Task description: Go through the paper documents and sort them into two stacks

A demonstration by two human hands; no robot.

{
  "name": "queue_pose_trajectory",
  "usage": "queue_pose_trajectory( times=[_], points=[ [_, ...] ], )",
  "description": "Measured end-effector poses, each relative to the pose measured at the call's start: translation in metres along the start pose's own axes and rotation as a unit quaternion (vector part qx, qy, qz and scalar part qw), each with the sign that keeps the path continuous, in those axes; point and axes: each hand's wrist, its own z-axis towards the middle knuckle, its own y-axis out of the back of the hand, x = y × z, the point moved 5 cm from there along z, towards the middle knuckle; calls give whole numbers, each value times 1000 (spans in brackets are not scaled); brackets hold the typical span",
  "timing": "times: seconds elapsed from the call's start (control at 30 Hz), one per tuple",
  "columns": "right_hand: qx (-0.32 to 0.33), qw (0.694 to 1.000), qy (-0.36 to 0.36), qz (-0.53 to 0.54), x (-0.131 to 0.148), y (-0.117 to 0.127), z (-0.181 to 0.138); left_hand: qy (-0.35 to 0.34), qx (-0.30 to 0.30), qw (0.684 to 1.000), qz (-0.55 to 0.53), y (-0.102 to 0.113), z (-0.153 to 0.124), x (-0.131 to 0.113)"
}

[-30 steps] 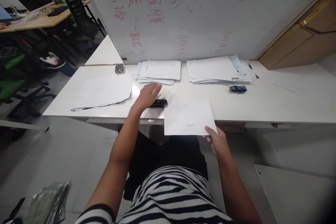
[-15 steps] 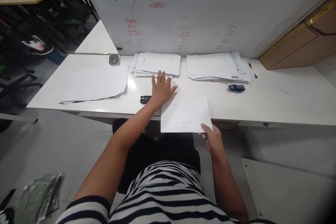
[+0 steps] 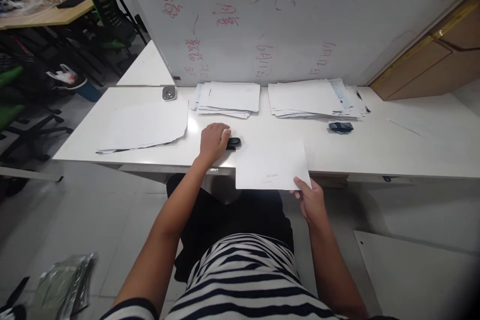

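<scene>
Left hand (image 3: 215,142): over black stapler (image 3: 235,142), perhaps gripping; cannot tell
Right hand (image 3: 312,200): clamped on white paper (image 3: 270,162), near corner

A long white table (image 3: 375,155) carries everything. Near its left end lie loose large sheets (image 3: 146,125), with a small grey device (image 3: 169,93) behind them by the back edge. Two paper piles sit along that edge: a smaller stack (image 3: 232,97) left of the middle, a wider stack (image 3: 303,97) to its right. A dark crumpled item (image 3: 340,127) lies just in front of the wider one. Close to the front edge rests a black stapler (image 3: 234,143), partly covered; beside it, a white sheet (image 3: 272,162) overhangs that edge.
</scene>
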Motion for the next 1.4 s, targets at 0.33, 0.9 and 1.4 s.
queue_pose_trajectory(
  times=[0.33,0.9,1.4],
  points=[
    [-143,986,86,18,30,50,1,58,86,990,97,-11,-5,6],
    [-82,988,2,134,16,16,8,75,85,988,101,-16,-6,12],
    [147,987,21,-61,77,-215,159,107,47,983,144,-12,-5,11]
  ],
)
